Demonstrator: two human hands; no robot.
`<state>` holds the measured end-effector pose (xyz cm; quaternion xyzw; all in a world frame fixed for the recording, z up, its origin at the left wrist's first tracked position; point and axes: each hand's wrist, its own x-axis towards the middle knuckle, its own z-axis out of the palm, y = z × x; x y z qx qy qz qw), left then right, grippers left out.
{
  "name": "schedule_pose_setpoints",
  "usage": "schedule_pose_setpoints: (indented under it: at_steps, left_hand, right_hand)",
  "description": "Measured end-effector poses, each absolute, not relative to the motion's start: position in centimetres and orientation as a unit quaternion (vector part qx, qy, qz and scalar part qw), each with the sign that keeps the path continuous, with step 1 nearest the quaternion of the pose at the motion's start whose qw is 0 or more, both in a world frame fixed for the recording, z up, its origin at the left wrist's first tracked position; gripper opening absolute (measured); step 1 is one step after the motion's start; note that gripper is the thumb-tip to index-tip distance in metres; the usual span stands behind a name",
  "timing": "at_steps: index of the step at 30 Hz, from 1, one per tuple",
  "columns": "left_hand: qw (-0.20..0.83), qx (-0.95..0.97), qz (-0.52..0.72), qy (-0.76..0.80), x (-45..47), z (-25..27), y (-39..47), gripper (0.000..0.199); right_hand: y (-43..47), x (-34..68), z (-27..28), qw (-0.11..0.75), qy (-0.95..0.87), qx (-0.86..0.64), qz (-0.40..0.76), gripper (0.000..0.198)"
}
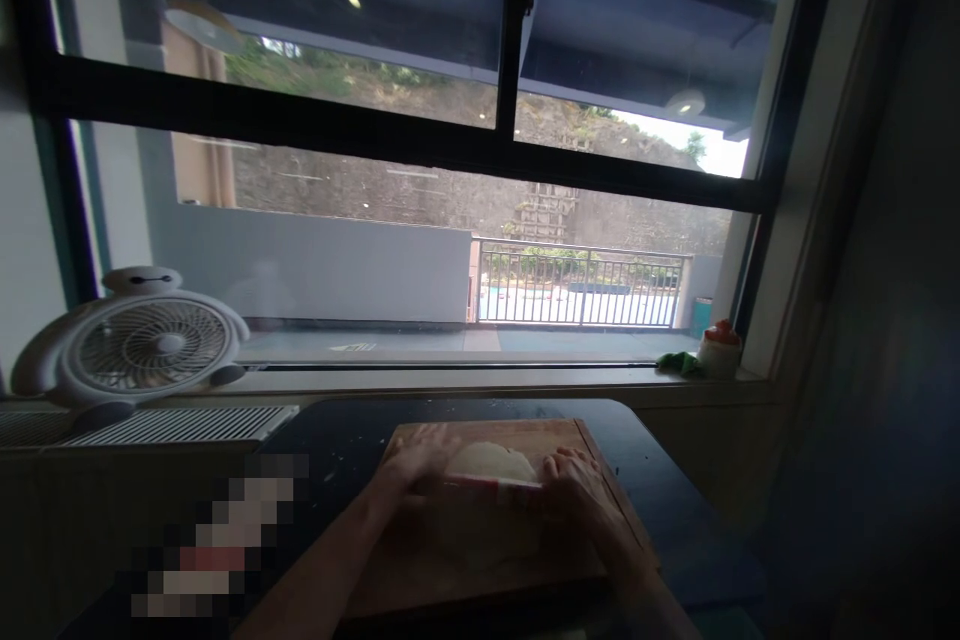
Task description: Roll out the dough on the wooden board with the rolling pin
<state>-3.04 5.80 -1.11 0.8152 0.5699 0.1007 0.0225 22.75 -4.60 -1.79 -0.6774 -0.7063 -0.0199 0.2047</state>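
Note:
A rolling pin, pale with a red streak along it, lies crosswise over a sheet of white dough. The dough shows beyond the pin and, more dimly, on its near side. My left hand is on the pin's left end, its fingers blurred by motion. At the other end, my right hand is closed with its fingers bent over the pin. Both ends of the pin are hidden by the hands. Beneath the dough is a wooden board.
The board rests on a dark table with pale specks near its left side. A white fan stands on the left of the sill. On the right of the sill are an orange-topped white jar and a green item.

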Motion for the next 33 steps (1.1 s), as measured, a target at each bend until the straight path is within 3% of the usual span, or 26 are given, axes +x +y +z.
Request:
schedule_pose_setpoints:
  at_steps: [5,16,25,33]
  left_hand:
    - [0.029,0.807,0.063,0.587,-5.3,-1.9,3.7,0.059]
    - [-0.049,0.841,0.139,0.52,-4.9,-2.3,-5.4,0.059]
    - [0.017,0.81,0.085,0.579,-2.2,-0.2,-0.7,0.055]
    - [0.013,0.808,0.077,0.584,-2.0,-0.4,-0.7,0.052]
  right_hand:
    - [-7.0,22.4,-2.3,0.244,-0.714,-0.655,-0.039,0.034]
    - [-11.0,21.2,-5.1,0.256,-0.716,-0.642,-0.091,0.041]
    - [-5.6,20.7,-0.8,0.18,-0.735,-0.651,-0.052,0.033]
    - [-5.7,21.1,-1.0,0.196,-0.738,-0.645,-0.041,0.036]
